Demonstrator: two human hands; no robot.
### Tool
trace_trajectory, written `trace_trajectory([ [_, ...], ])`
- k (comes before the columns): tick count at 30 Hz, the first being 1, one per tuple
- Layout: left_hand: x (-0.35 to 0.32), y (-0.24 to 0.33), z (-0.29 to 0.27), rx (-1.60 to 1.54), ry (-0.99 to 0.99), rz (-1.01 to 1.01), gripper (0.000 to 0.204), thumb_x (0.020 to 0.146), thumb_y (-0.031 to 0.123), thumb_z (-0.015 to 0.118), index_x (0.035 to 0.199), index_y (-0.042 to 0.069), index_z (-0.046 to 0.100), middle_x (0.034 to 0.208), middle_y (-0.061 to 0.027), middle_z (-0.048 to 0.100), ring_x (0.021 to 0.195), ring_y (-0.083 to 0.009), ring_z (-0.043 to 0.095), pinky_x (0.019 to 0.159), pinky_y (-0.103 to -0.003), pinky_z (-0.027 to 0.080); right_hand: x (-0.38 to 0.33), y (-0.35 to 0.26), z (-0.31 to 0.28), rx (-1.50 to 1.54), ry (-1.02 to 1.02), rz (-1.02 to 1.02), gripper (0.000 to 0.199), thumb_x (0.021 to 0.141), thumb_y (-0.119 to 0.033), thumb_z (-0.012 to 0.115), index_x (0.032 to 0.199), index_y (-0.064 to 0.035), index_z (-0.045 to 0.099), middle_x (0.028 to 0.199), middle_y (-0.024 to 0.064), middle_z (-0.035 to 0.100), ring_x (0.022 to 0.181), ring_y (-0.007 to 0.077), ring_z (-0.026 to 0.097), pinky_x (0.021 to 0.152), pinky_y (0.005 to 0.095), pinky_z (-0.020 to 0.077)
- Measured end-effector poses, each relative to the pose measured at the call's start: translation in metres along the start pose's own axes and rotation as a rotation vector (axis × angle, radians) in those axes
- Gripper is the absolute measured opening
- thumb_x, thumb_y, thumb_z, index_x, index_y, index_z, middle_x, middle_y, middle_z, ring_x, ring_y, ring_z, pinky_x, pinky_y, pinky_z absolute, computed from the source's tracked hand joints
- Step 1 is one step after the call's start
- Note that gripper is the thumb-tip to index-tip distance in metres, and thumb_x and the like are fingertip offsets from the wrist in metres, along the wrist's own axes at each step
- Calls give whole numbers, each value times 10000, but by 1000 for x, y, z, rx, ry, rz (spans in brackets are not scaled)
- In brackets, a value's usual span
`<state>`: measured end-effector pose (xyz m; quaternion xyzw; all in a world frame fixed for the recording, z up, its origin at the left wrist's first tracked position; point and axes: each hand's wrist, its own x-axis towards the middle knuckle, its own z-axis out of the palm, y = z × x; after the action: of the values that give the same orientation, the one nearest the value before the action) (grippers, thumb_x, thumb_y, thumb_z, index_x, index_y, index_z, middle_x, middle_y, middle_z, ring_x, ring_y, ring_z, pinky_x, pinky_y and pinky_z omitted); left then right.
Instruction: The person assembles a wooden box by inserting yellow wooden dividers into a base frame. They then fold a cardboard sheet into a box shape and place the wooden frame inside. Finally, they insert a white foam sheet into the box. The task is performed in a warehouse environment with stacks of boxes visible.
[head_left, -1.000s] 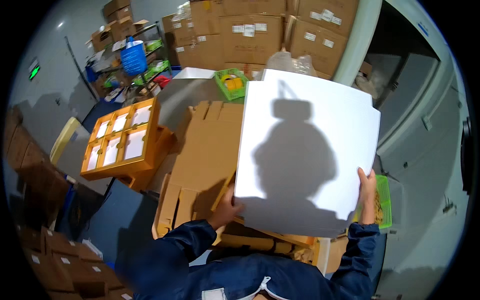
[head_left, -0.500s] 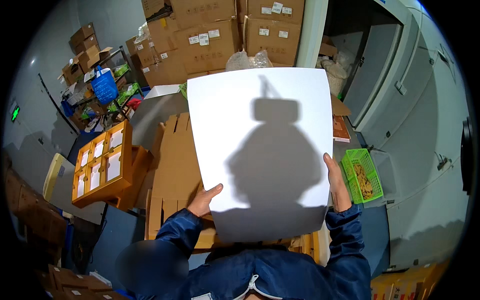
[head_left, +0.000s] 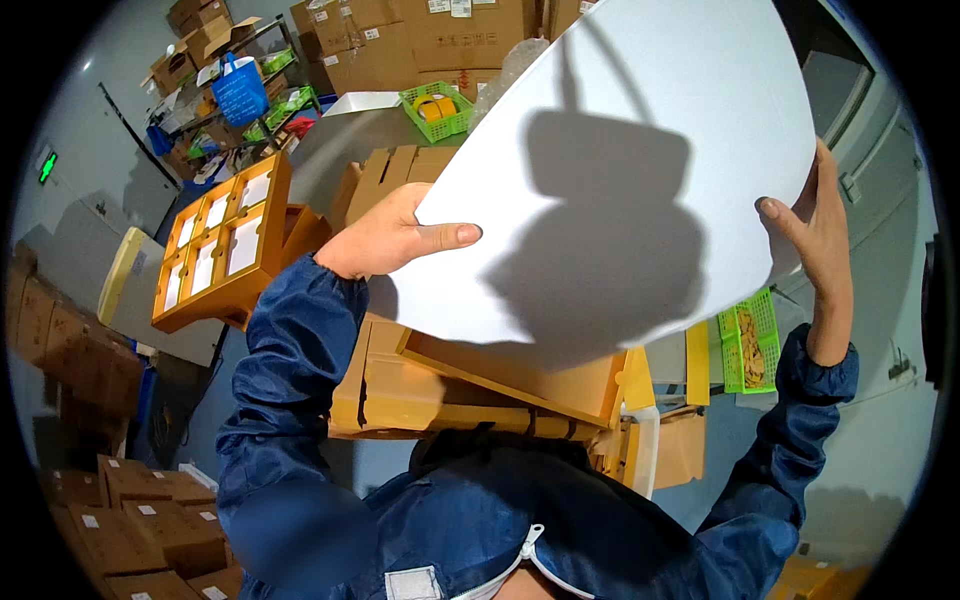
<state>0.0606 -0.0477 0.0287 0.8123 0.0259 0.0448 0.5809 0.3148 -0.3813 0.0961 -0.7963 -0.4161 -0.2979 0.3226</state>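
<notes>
A large white sheet [head_left: 760, 90] is held up between my two hands, bowed and tilted, with a dark shadow across its face. My left hand [head_left: 385, 238] grips its lower left corner, thumb on top and fingers hidden beneath. At the right edge, my right hand [head_left: 822, 235] is curled around the sheet, thumb on the near side. Below it, a shallow orange-yellow tray [head_left: 505, 385] rests at an angle on flat brown cardboard [head_left: 400, 385]. The sheet hides the tray's far part.
To the left stands an orange-yellow compartmented box [head_left: 272, 240] with white inserts. A green basket [head_left: 462, 122] with yellow tape rolls sits at the back, near stacked cartons [head_left: 455, 50]. Another green basket [head_left: 732, 350] is at the right. More cartons [head_left: 165, 530] fill the lower left.
Both hands have lifted the white sheet nearer to me and to the right, tilting it. The tray beneath and the back green basket now show.
</notes>
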Motion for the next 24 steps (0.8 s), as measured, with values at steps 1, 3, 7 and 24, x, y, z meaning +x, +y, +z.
trace_trajectory([
  [1, 0, -2, 1, 5, 6, -13, 431, 832, 326, 683, 1077, -19, 605, 934, -95, 633, 877, -151, 560, 788, -280, 448, -5, 3, 3, 23, -49, 42, 939, 565, -604, 689, 1302, -72, 455, 1103, 250, 585, 978, 381, 613, 843, 448, 494],
  [3, -2, -7, 3, 18, 13, -37, 450, 822, 333, 691, 1091, -17, 604, 933, -97, 637, 875, -161, 566, 787, -282, 448, -15, 10, 15, 146, -148, 116, 863, 576, -571, 702, 1240, -57, 498, 927, 172, 620, 786, 289, 634, 690, 363, 500],
  [7, -6, -19, -12, 37, -73, -129, 455, 825, 298, 687, 1127, -27, 586, 985, -96, 634, 930, -164, 560, 825, -287, 440, -39, 22, 37, 448, -466, 232, 668, 673, -459, 705, 1153, -17, 566, 947, 98, 613, 881, 201, 581, 800, 295, 437],
  [24, 76, -129, 22, 69, 987, -15, 613, 925, 391, 484, 1297, -69, 321, 1239, -240, 435, 1170, -332, 422, 1007, -390, 328, -113, 68, 77, 1137, 31, 745, 485, 916, -339, 543, 1182, 62, 495, 1101, 126, 582, 991, 195, 572, 852, 328, 479],
])
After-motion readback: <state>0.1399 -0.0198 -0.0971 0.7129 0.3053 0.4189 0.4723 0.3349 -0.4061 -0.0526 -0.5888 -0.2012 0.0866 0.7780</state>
